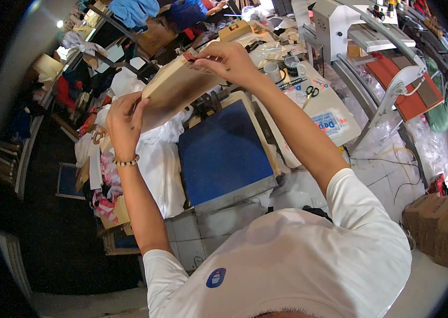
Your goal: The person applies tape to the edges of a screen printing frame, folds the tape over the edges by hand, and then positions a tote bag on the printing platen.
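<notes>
Both my hands hold up a flat beige panel (176, 90), framed by a thick edge and tilted, its underside shaded brown. My left hand (124, 124) pinches its near-left corner between thumb and fingers. At the far-right corner my right hand (229, 61) grips the edge, next to a small red piece (188, 56) by the fingertips. Below the panel and nearer to me lies a flat blue board (226, 153) on a pale base. White cloth (160, 172) is bunched along the board's left side and hangs over the table edge.
Right of the board, a pale sheet (335, 108) bears black-handled scissors (311, 94), with a white mug (272, 71) beyond. A white metal press (335, 32) stands at the far right, near cardboard boxes (441, 225) on the floor. Clothes and clutter crowd the back.
</notes>
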A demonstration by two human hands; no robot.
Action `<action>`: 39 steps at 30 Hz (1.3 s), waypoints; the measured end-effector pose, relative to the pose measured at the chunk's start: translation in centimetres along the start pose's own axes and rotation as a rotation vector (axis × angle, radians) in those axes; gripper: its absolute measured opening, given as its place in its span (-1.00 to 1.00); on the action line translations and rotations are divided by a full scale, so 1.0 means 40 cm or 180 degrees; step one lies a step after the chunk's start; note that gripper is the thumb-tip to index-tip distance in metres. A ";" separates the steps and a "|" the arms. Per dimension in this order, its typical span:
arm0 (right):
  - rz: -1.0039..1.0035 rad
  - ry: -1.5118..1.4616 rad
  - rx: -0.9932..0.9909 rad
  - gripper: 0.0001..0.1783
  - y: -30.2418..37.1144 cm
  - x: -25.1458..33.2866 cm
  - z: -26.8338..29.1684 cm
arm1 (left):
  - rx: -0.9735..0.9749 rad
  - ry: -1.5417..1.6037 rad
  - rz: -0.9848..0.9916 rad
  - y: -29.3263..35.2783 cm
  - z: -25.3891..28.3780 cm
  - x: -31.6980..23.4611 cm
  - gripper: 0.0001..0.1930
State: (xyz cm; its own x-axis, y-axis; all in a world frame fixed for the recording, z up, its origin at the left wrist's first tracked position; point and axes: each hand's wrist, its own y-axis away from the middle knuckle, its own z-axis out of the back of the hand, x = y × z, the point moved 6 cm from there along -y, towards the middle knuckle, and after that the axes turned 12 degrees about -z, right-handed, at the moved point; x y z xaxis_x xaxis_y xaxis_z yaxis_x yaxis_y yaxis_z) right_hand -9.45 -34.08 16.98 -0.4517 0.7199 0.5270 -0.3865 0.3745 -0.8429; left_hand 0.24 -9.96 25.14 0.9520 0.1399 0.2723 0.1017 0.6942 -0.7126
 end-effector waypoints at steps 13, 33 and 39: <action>-0.0486 -0.0152 -0.0137 -0.75 0.019 -0.069 0.049 | 0.0069 -0.0093 -0.0027 -0.023 -0.001 -0.031 -0.80; -0.1878 -0.0395 0.0099 -0.77 0.394 -0.269 0.158 | -0.0101 -0.0343 -0.0841 -0.178 -0.101 -0.183 -0.66; -0.3024 -0.0012 0.0397 -0.75 0.816 -0.300 0.282 | -0.0872 0.0322 -0.0530 -0.091 -0.087 -0.285 -0.88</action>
State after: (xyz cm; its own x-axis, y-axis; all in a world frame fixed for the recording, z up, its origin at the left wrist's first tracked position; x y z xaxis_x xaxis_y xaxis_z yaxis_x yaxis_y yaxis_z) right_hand -25.72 -37.06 -15.64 0.0920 0.1454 0.9851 -0.6755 0.7359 -0.0455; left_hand -9.98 -16.53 22.36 0.9382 -0.0397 0.3438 0.3191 0.4841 -0.8148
